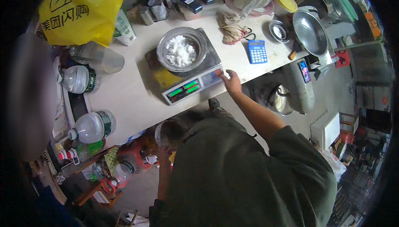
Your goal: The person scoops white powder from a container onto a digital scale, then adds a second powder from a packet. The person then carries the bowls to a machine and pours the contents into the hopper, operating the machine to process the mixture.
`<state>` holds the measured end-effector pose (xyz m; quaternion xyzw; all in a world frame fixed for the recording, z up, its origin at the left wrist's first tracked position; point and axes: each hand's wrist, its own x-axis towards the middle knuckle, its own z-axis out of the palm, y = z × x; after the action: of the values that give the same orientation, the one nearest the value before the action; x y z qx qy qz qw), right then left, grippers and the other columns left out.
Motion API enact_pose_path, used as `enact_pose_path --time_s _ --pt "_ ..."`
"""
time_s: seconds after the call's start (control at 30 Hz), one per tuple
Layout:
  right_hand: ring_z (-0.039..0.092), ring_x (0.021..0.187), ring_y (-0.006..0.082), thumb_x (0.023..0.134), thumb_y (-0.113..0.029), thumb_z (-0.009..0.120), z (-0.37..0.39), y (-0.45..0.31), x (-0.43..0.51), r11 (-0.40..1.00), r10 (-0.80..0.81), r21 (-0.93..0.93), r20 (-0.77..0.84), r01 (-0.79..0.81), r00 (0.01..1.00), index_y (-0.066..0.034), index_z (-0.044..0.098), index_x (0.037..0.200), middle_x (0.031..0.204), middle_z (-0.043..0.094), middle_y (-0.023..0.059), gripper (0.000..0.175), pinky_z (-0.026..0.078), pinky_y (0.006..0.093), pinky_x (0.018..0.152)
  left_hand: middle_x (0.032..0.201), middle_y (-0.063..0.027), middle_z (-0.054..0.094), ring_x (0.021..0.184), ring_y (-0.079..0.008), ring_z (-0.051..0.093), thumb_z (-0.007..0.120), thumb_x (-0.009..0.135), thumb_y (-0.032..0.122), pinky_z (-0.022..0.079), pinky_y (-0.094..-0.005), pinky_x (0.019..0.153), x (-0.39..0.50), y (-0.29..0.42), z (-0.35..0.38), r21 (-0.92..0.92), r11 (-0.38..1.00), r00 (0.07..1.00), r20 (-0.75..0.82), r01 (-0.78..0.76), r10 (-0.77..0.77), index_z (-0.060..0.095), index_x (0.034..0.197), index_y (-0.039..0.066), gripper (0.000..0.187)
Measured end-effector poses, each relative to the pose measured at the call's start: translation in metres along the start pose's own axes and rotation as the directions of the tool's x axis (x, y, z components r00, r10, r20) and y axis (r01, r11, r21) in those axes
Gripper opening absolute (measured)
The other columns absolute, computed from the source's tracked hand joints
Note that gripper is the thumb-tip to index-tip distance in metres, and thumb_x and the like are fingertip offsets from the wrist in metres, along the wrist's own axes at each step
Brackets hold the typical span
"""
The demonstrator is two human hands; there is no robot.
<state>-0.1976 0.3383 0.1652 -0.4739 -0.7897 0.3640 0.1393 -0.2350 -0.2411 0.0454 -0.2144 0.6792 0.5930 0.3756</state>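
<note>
My right hand (233,83) is at the right end of the keypad of an electronic counter scale (215,57). Its fingertips touch or nearly touch the keys, and the hand holds nothing. On the scale's platform stands a round clear bowl (160,50) with white powder (182,52) heaped inside. Green digits glow on the scale's display (184,90). Low beside my body, below the table edge, my left hand (164,152) is dark and blurred. It is next to a round container (158,135) with a pale rim; its grip is not clear.
A blue calculator (258,52), scissors (250,35) and a cloth (231,29) lie right of the scale on the white table (124,108). Metal bowls (309,32) sit farther right. Large plastic bottles (90,127) lie at the left, below a yellow bag (82,12).
</note>
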Motion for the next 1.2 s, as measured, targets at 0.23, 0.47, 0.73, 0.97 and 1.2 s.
enact_pose_path --time_s 0.23,0.47,0.73,0.97,1.2 --pt "0.071 0.078 0.0330 0.092 -0.047 0.064 -0.048 0.050 -0.036 0.968 0.247 0.018 0.151 -0.252 0.957 0.0001 0.074 0.089 0.083 0.073 0.0200 0.048 0.053 0.0411 0.076 0.101 -0.0099 0.071 0.076 -0.0179 0.068 0.062 0.099 0.026 0.055 -0.0289 0.064 -0.029 0.154 0.106 -0.144 0.977 0.982 -0.131 -0.155 0.137 0.062 0.117 0.004 0.028" --pt "0.071 0.085 0.0381 0.087 -0.039 0.066 -0.042 0.206 -0.078 0.934 0.343 -0.170 0.182 -0.314 0.922 0.0014 0.074 0.089 0.087 0.074 0.0196 0.041 0.054 0.0438 0.083 0.102 -0.0107 0.073 0.072 -0.0176 0.068 0.062 0.100 0.024 0.055 -0.0289 0.064 -0.015 0.178 0.107 -0.131 0.970 0.964 -0.204 -0.202 0.173 0.061 0.121 0.003 0.030" --pt "0.070 0.100 0.0291 0.083 -0.012 0.068 -0.112 0.085 -0.033 0.985 0.162 -0.134 0.458 -0.112 0.874 0.0040 0.066 0.117 0.106 0.072 0.0198 0.037 0.051 0.0346 0.094 0.106 -0.0106 0.073 0.083 -0.0189 0.070 0.060 0.101 0.024 0.055 -0.0284 0.070 -0.023 0.194 0.132 -0.114 0.960 0.950 -0.217 -0.254 0.226 0.065 0.116 0.000 0.029" --pt "0.071 0.091 0.0218 0.096 -0.015 0.064 -0.133 -0.117 0.081 0.896 -0.311 0.403 0.272 0.186 0.910 0.0043 0.068 0.110 0.098 0.073 0.0164 0.024 0.054 0.0320 0.085 0.100 -0.0074 0.071 0.078 -0.0170 0.066 0.062 0.099 0.026 0.054 -0.0278 0.070 -0.036 0.182 0.167 -0.148 0.962 0.938 -0.298 -0.230 0.179 0.067 0.111 0.002 0.027" --pt "0.071 0.097 0.0298 0.092 -0.029 0.067 0.037 -0.225 0.246 0.857 -0.493 0.367 0.378 0.362 0.784 -0.0012 0.064 0.123 0.105 0.073 0.0198 0.041 0.054 0.0390 0.086 0.091 -0.0057 0.067 0.074 -0.0176 0.065 0.063 0.096 0.028 0.052 -0.0308 0.066 -0.063 0.136 0.168 -0.347 0.926 0.897 -0.440 -0.147 -0.022 0.066 0.105 0.005 0.025"
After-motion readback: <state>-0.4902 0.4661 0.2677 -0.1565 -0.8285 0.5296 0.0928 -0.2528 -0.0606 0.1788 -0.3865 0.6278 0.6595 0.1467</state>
